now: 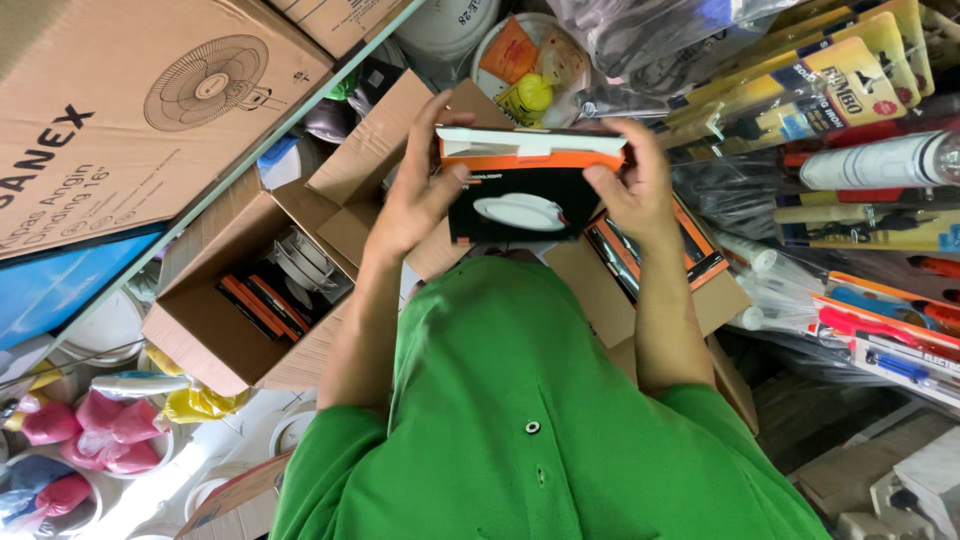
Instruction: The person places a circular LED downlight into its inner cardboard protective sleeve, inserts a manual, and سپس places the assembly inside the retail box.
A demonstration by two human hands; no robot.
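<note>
Above open carton | left hand, right hand grips pinching lamp box

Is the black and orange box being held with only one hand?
No, both the left hand and the right hand grip the black and orange box, one at each end.
</note>
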